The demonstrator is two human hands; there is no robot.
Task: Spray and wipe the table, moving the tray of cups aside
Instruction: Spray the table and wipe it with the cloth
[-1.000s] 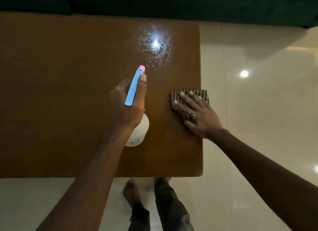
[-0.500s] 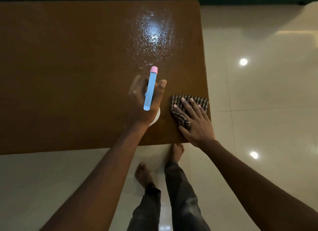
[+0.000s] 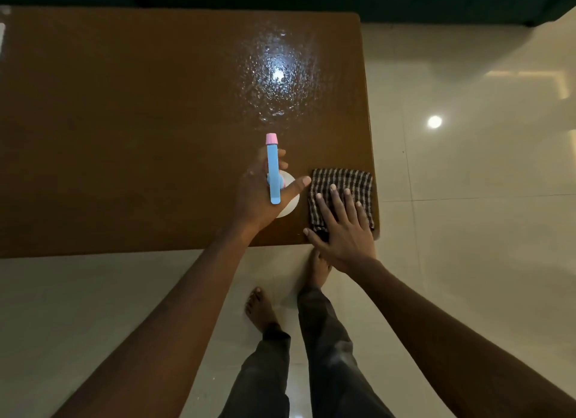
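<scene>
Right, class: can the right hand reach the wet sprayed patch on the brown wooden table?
Probably yes: the right hand rests flat on the dark checked cloth, bare brown wooden table leads to the wet sprayed patch, and the blue-and-pink spray bottle is held aside.

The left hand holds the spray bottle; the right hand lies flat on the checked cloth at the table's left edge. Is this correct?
Only the edge is wrong: the head view shows the cloth, under the right hand, at the table's right edge.
</scene>
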